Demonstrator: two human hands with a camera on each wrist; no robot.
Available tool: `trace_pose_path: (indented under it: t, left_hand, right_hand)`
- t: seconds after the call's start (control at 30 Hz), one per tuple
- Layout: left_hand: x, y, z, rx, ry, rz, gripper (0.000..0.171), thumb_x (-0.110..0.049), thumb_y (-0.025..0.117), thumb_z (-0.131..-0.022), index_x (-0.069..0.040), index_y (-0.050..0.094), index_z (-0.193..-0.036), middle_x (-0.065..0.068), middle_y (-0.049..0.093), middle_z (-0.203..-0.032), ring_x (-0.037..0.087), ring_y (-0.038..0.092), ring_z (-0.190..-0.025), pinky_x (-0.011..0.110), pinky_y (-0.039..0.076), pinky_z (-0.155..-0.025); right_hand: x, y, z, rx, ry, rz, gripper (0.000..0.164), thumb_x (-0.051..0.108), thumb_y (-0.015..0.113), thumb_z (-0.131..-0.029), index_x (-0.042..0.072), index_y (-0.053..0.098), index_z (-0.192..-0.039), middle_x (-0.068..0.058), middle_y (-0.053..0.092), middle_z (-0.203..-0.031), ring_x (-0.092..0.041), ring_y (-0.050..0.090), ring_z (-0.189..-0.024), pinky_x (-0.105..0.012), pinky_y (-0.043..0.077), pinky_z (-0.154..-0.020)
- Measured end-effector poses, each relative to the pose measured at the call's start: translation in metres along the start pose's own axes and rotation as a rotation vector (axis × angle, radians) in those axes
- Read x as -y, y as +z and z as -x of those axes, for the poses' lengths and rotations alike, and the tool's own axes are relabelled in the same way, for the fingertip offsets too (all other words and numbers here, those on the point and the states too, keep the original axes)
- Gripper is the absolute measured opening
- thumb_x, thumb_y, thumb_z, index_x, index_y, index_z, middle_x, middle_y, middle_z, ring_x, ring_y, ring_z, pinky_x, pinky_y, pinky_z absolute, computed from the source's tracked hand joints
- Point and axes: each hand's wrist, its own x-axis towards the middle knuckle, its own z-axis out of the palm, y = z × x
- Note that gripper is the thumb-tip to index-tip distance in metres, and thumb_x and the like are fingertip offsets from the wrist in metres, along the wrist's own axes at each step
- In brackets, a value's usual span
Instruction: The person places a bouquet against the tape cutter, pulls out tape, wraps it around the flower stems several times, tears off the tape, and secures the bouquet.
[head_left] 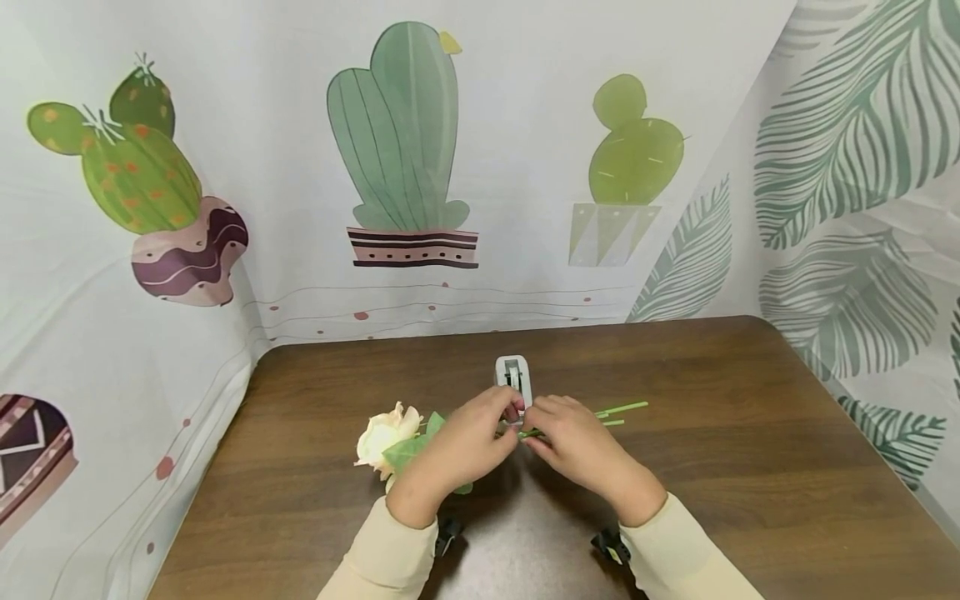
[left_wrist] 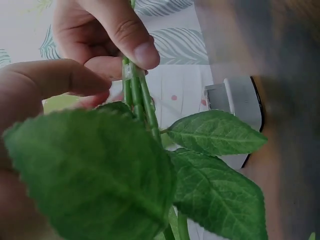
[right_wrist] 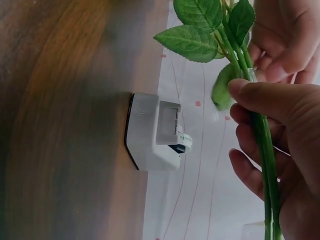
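A bundle of green artificial flower stems (right_wrist: 268, 170) lies across both hands. My right hand (head_left: 581, 437) grips the stems, its thumb pressing them just below a strip of clear tape (left_wrist: 131, 71) wrapped around them. On the leafy side, my left hand (head_left: 465, 437) pinches at the stems by the tape, its fingertips close to the right thumb. Cream rose heads (head_left: 386, 440) stick out left of the left wrist, partly hidden by it. Broad green leaves (left_wrist: 90, 170) hide part of the left hand in the left wrist view. Cut stem ends (head_left: 626, 408) extend past the right hand.
A white tape dispenser (head_left: 512, 365) stands on the brown wooden table (head_left: 315, 500) just beyond the hands. Behind the table hangs a white cloth (head_left: 525, 167) printed with cacti and leaves. Dark wrist straps (head_left: 611, 546) show at the sleeves.
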Motion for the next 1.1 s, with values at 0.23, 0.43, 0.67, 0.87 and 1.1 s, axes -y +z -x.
trace_pose_path:
  t: [0.23, 0.43, 0.67, 0.87, 1.1]
  left_hand:
    - [0.005, 0.003, 0.001, 0.029, -0.074, -0.116, 0.009, -0.013, 0.054, -0.095, -0.013, 0.062, -0.100, -0.006, 0.062, -0.086, 0.010, 0.057, -0.077, 0.040, 0.046, -0.084]
    - [0.013, 0.004, 0.001, 0.150, -0.125, -0.063, 0.030, -0.019, 0.043, -0.103, -0.013, 0.068, -0.089, -0.008, 0.065, -0.076, 0.008, 0.055, -0.065, 0.029, 0.047, -0.070]
    - [0.019, 0.003, -0.001, 0.234, -0.139, 0.023, 0.037, -0.021, 0.038, -0.104, -0.016, 0.063, -0.077, -0.011, 0.058, -0.068, 0.007, 0.051, -0.062, 0.025, 0.044, -0.065]
    - [0.018, 0.000, -0.001, 0.217, -0.125, 0.049, 0.032, -0.019, 0.041, -0.104, -0.013, 0.065, -0.085, -0.008, 0.053, -0.072, 0.009, 0.051, -0.067, 0.026, 0.043, -0.066]
    - [0.017, 0.000, -0.002, 0.190, -0.104, 0.009, 0.024, -0.021, 0.047, -0.105, -0.014, 0.068, -0.095, -0.008, 0.058, -0.081, 0.012, 0.052, -0.079, 0.030, 0.044, -0.076]
  right_hand:
    - [0.000, 0.003, -0.001, -0.046, -0.020, 0.026, 0.026, 0.013, 0.084, -0.080, 0.016, 0.058, -0.083, 0.006, 0.055, -0.081, -0.011, 0.051, -0.075, -0.031, 0.046, -0.070]
    - [0.000, 0.004, 0.000, -0.051, -0.025, 0.033, 0.026, 0.013, 0.084, -0.079, 0.017, 0.059, -0.084, 0.006, 0.056, -0.083, -0.012, 0.052, -0.076, -0.031, 0.046, -0.071]
    - [0.001, 0.003, 0.000, -0.053, -0.017, 0.048, 0.027, 0.014, 0.085, -0.079, 0.016, 0.058, -0.084, 0.006, 0.055, -0.082, -0.011, 0.051, -0.073, -0.031, 0.046, -0.068]
    - [0.000, 0.005, 0.001, -0.054, 0.019, 0.058, 0.023, 0.015, 0.082, -0.082, 0.016, 0.059, -0.086, 0.006, 0.055, -0.082, -0.009, 0.050, -0.067, -0.032, 0.048, -0.067]
    - [0.001, 0.004, 0.001, -0.009, 0.107, 0.039, 0.018, 0.018, 0.080, -0.085, 0.014, 0.064, -0.091, 0.006, 0.065, -0.086, -0.010, 0.058, -0.071, -0.035, 0.054, -0.072]
